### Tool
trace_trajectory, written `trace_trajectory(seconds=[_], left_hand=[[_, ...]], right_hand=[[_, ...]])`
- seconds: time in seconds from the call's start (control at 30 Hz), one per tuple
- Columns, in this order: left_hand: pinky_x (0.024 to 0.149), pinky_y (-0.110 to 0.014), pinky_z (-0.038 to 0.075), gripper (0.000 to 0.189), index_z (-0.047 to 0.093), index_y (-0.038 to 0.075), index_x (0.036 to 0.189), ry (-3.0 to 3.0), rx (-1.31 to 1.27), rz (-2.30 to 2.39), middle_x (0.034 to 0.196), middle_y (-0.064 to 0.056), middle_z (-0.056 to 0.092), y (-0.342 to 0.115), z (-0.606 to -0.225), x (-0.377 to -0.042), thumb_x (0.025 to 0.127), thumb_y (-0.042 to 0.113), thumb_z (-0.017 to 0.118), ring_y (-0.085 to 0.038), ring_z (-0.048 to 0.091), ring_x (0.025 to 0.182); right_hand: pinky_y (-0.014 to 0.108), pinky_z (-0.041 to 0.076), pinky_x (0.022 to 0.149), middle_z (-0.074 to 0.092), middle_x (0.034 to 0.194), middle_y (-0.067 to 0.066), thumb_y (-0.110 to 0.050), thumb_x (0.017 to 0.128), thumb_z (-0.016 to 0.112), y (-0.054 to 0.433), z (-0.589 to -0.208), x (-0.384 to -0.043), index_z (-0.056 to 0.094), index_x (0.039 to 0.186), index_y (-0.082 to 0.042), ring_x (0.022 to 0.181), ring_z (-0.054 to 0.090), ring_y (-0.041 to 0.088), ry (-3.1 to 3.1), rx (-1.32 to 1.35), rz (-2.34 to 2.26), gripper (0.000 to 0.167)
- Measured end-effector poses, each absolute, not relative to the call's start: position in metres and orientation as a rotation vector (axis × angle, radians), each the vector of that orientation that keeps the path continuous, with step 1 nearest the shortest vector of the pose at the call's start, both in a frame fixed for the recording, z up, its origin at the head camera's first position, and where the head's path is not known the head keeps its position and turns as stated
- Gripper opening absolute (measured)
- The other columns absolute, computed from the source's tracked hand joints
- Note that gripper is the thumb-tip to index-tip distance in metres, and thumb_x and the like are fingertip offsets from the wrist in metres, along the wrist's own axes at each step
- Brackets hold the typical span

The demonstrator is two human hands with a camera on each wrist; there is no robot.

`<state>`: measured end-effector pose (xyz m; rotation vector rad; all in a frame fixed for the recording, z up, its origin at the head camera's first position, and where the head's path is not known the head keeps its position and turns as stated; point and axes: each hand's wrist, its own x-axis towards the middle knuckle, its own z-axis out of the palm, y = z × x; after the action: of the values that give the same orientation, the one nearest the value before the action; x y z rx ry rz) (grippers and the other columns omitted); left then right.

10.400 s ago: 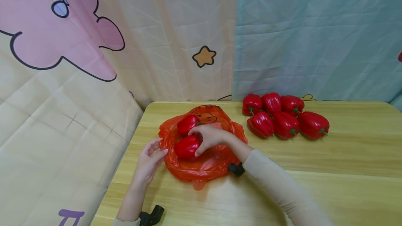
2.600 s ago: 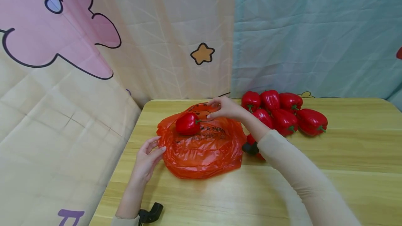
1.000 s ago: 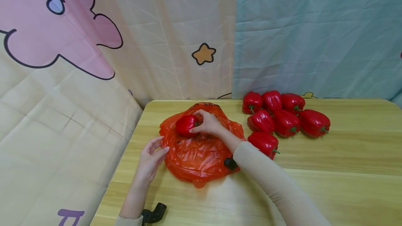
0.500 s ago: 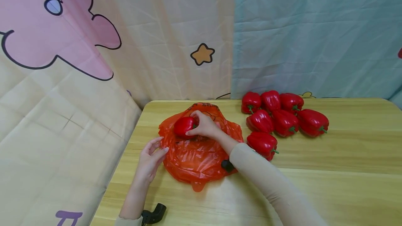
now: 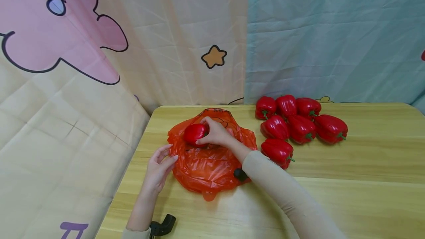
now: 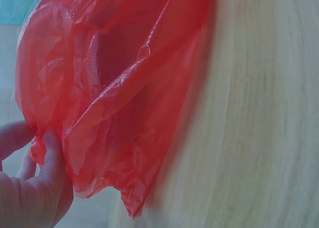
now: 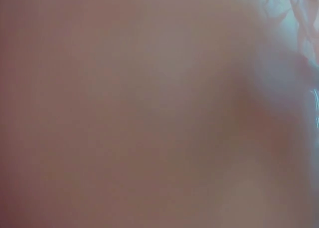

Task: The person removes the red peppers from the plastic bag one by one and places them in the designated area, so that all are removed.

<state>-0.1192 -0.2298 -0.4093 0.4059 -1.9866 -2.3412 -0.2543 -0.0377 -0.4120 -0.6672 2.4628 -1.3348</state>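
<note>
A red bell pepper (image 5: pixel 194 134) lies in the mouth of an orange-red plastic bag (image 5: pixel 212 174) spread on the table. My right hand (image 5: pixel 216 132) grips that pepper by its stem end, thumb on the near side and fingers on the far side. At the bag's left edge, my left hand (image 5: pixel 159 169) pinches the plastic between thumb and fingers. The left wrist view shows the same left hand (image 6: pixel 35 183) holding a gathered bit of the bag (image 6: pixel 134 103), with a dark shape showing through the film. The right wrist view is mostly blurred skin.
Several red bell peppers (image 5: pixel 301 129) sit grouped at the back right of the wooden table (image 5: pixel 365 202). Closest to the bag is one front pepper (image 5: pixel 278 153), its green stem pointing right. A printed curtain (image 5: pixel 292 40) hangs behind the table.
Earlier two peppers lay in the bag; one now stands with the group on the right. My right hand came back to the remaining pepper and gripped it. The left hand has stayed.
</note>
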Motion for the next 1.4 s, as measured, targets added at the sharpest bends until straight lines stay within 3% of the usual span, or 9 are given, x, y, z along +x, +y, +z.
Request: trace_trajectory(seconds=[0.4, 0.63, 0.73, 1.1, 1.4], left_hand=[[0.079, -0.025, 0.053, 0.040, 0.045, 0.006, 0.123, -1.994, 0.434, -2.349, 0.106, -0.003, 0.052, -0.232, -0.407, -0.119, 0.088, -0.006, 0.057, -0.011, 0.061, 0.087], [0.078, -0.026, 0.053, 0.040, 0.046, 0.006, 0.122, -1.969, 0.422, -2.354, 0.106, -0.005, 0.052, -0.232, -0.407, -0.118, 0.087, -0.009, 0.057, -0.012, 0.061, 0.086], [0.077, -0.025, 0.053, 0.039, 0.047, 0.007, 0.121, -1.967, 0.422, -2.348, 0.105, -0.005, 0.053, -0.232, -0.407, -0.117, 0.086, -0.009, 0.056, -0.012, 0.061, 0.085], [0.077, -0.025, 0.054, 0.041, 0.045, 0.005, 0.123, -1.986, 0.405, -2.335, 0.107, -0.005, 0.052, -0.233, -0.407, -0.117, 0.087, -0.009, 0.056, -0.012, 0.061, 0.085], [0.077, -0.026, 0.054, 0.042, 0.043, 0.005, 0.125, -2.011, 0.391, -2.315, 0.108, -0.004, 0.053, -0.236, -0.408, -0.117, 0.087, -0.008, 0.055, -0.012, 0.062, 0.085]], right_hand=[[0.036, 0.050, 0.085, 0.058, 0.117, 0.007, -0.028, 0.068, 0.083, -0.034, -0.407, -0.253, 0.047, 0.124, -0.010, 0.099, 0.055, 0.021, 2.490, -0.634, -1.275, 0.069], [0.053, 0.035, 0.090, 0.058, 0.118, 0.002, -0.039, 0.066, 0.082, -0.031, -0.401, -0.251, 0.048, 0.121, -0.019, 0.103, 0.052, 0.019, 2.551, -0.558, -1.146, 0.067], [0.054, 0.035, 0.088, 0.058, 0.118, 0.002, -0.040, 0.066, 0.081, -0.030, -0.397, -0.250, 0.049, 0.120, -0.019, 0.103, 0.052, 0.020, 2.556, -0.565, -1.125, 0.067], [0.033, 0.050, 0.081, 0.059, 0.111, 0.006, -0.029, 0.067, 0.082, -0.021, -0.382, -0.241, 0.050, 0.114, -0.011, 0.097, 0.054, 0.021, 2.485, -0.609, -1.202, 0.060], [0.031, 0.053, 0.074, 0.058, 0.106, 0.006, -0.027, 0.067, 0.083, -0.005, -0.370, -0.235, 0.050, 0.113, -0.011, 0.094, 0.054, 0.022, 2.398, -0.534, -1.301, 0.059]])
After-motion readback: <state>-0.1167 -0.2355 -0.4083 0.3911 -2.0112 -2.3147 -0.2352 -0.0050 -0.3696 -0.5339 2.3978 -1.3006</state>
